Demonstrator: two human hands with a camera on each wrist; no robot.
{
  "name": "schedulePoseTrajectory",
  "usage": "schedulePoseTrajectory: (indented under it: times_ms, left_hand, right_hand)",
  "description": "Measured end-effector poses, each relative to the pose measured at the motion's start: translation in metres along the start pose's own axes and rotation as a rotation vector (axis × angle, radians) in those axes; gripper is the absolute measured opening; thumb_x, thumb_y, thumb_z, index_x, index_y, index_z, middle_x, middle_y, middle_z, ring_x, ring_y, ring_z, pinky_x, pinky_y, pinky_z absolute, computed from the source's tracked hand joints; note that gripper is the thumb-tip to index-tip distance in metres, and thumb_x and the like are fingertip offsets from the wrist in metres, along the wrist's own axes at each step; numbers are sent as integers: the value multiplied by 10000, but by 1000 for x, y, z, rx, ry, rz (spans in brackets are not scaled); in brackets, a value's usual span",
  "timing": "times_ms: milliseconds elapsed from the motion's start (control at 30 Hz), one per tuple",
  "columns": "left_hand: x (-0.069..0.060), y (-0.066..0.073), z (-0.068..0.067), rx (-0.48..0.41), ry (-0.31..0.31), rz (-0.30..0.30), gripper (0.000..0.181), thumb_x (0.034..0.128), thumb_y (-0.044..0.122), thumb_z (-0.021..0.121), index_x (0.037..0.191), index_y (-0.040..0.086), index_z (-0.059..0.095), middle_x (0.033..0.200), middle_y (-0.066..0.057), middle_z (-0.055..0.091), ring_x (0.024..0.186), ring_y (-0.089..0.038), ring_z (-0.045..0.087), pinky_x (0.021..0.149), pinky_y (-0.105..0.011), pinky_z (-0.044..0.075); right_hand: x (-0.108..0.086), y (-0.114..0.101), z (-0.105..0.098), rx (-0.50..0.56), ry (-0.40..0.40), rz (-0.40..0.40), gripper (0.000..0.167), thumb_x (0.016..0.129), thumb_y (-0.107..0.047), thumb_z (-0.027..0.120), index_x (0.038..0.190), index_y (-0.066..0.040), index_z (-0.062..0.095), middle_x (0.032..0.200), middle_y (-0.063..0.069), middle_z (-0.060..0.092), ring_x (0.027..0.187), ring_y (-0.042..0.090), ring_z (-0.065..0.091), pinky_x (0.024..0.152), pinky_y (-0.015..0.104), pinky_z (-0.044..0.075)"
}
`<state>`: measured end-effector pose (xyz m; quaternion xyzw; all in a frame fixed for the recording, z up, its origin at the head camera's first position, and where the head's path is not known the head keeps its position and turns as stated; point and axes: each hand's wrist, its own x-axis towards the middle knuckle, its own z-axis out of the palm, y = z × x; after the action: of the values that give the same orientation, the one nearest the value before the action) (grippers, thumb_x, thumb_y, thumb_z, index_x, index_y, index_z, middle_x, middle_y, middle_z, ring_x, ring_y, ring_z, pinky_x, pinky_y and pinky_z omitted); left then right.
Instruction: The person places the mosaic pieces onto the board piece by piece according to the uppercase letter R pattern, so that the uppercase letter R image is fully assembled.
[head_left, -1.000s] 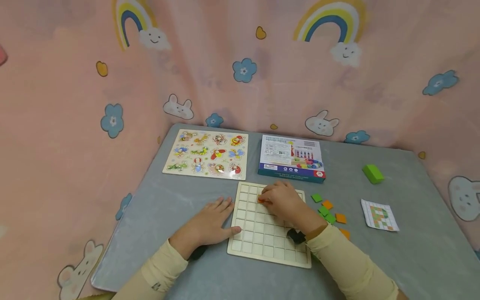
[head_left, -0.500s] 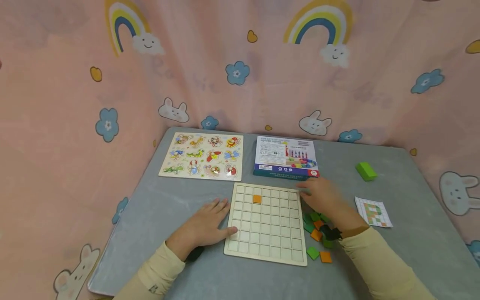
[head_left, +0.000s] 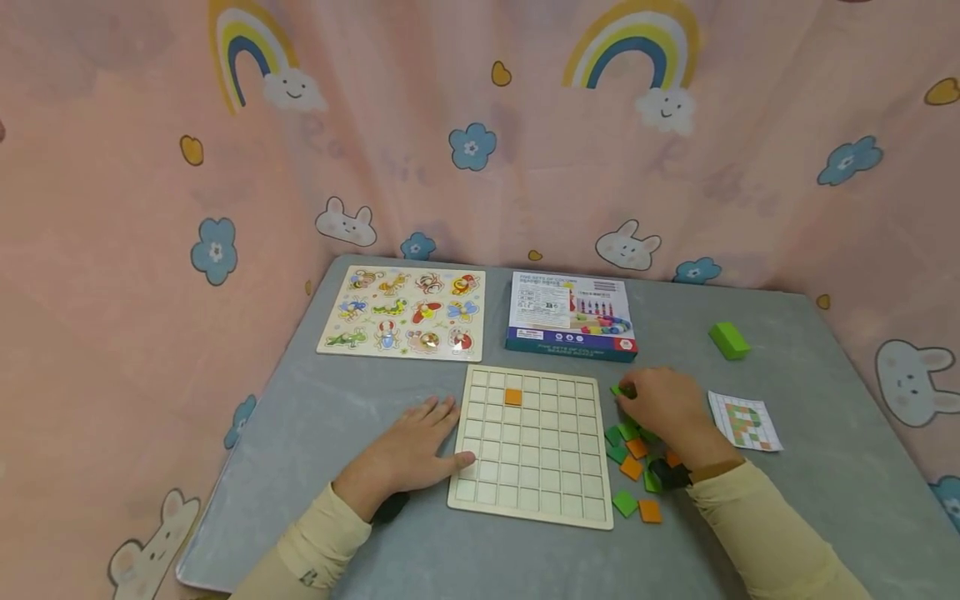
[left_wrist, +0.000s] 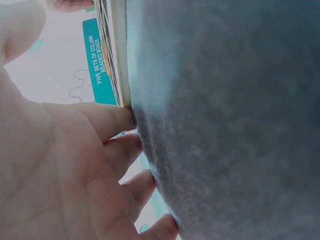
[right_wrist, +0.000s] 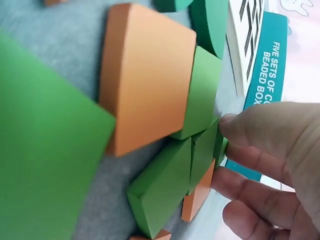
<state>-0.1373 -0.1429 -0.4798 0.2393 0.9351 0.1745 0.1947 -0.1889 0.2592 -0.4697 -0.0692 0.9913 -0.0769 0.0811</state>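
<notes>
A pale wooden grid board [head_left: 540,505] lies on the grey table with one orange square tile [head_left: 513,397] in a cell near its upper left. My left hand [head_left: 405,450] rests flat with spread fingers, its thumb on the board's left border. Right of the board, my right hand [head_left: 667,408] pinches a green square tile [head_left: 617,390] between thumb and fingers, beyond the tile pile. In the right wrist view, an orange tile [right_wrist: 155,75] and several green ones lie close to that hand, which partly hides the held tile.
At the back stand an insect puzzle board [head_left: 405,312] and a flat box [head_left: 572,315]. A printed pattern card [head_left: 745,422] lies right of my right hand, with a green block [head_left: 729,341] behind it. A pink patterned curtain [head_left: 405,125] hangs beyond the table.
My right hand has let go of the orange tile in the board and moved right, then down to a green tile. The left hand stays in place; the head view has shifted slightly.
</notes>
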Motion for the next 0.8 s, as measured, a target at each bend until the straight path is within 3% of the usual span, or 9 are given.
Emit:
schedulePoseTrajectory:
  times_ms: [267, 500, 800]
  left_hand:
    - [0, 0, -1, -27, 0, 3, 893, 1059, 643, 520, 1684, 43, 304, 1746, -134, 250, 1618, -356, 159, 1280, -551, 178]
    - [0, 1, -3, -39, -5, -18, 883, 1052, 645, 536, 1689, 78, 310, 1750, -105, 245, 1621, -347, 147, 1285, -538, 163]
    - [1, 0, -1, -41, 4, -5, 878, 1054, 627, 542, 1683, 57, 318, 1744, -130, 258, 1618, -364, 153, 1284, -544, 162]
  right_hand:
    - [-1, -11, -6, 13, 17, -25, 275, 919, -235, 804, 1129, -59, 818, 1001, 116, 765, 748, 232, 600, 599, 377, 528]
    - [6, -44, -2, -15, 40, -141, 238, 899, -274, 812, 1099, -151, 850, 799, -4, 730, 659, 178, 556, 512, 315, 412]
    - [14, -88, 8, -17, 80, -352, 170, 894, -190, 821, 1055, -184, 876, 983, -20, 802, 800, 156, 688, 586, 325, 526]
